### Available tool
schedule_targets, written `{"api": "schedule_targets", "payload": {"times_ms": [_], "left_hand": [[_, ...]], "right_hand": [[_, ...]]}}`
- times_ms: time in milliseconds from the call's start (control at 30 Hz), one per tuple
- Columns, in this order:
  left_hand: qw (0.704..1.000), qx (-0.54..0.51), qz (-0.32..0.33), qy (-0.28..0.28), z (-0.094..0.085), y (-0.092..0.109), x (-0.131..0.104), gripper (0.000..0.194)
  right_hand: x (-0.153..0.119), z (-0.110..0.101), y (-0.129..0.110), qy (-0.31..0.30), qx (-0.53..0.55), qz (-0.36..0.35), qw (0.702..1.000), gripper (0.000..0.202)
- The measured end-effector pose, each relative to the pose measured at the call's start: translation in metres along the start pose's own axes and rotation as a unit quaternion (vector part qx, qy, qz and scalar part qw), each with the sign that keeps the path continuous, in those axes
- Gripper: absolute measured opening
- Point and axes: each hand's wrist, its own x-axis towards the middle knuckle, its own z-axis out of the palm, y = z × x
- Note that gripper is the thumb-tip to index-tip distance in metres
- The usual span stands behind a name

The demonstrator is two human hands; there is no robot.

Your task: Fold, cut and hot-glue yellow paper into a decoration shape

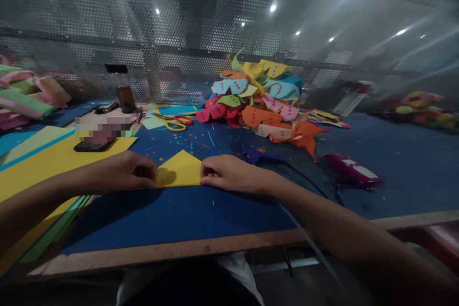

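A yellow sheet of paper, folded to a triangle, lies on the blue tabletop with its point away from me and its straight edge towards me. My left hand is closed on the left end of that edge, fingers curled and pressed down. At the opposite end my right hand pinches the paper the same way. Both corners of the paper are hidden under the fingers. Just beyond my right hand lies a blue glue gun with a dark cord.
Scissors and paper scraps lie behind the triangle. Paper cut-outs are heaped at the back. A purple case sits right. Yellow sheets, a phone and a jar stand left. The table edge is near me.
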Motion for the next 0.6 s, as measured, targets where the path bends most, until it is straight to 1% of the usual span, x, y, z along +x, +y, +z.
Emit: {"api": "schedule_targets", "payload": {"times_ms": [100, 167, 400, 500, 533, 600], "left_hand": [[0.999, -0.003, -0.022, -0.03, 0.001, 0.004, 0.0, 0.029], [0.999, -0.002, -0.022, -0.027, 0.001, 0.006, 0.001, 0.029], [0.999, 0.034, -0.004, -0.019, -0.001, 0.008, 0.004, 0.019], [0.996, 0.086, 0.016, -0.016, -0.002, 0.019, 0.004, 0.011], [0.995, 0.098, 0.027, -0.01, -0.001, 0.026, 0.004, 0.012], [0.994, 0.109, 0.018, -0.001, 0.004, 0.04, 0.007, 0.015]], "right_hand": [[0.0, 0.0, -0.001, -0.002, -0.006, 0.002, 1.0, 0.008], [0.0, -0.001, -0.001, -0.005, -0.006, 0.005, 1.0, 0.009], [0.001, 0.0, 0.0, -0.003, 0.002, 0.005, 1.0, 0.006], [0.001, 0.0, -0.001, -0.003, 0.003, 0.004, 1.0, 0.004], [0.001, 0.0, -0.001, -0.003, 0.004, 0.004, 1.0, 0.004], [0.001, 0.0, -0.002, -0.002, 0.006, 0.0, 1.0, 0.004]]}}
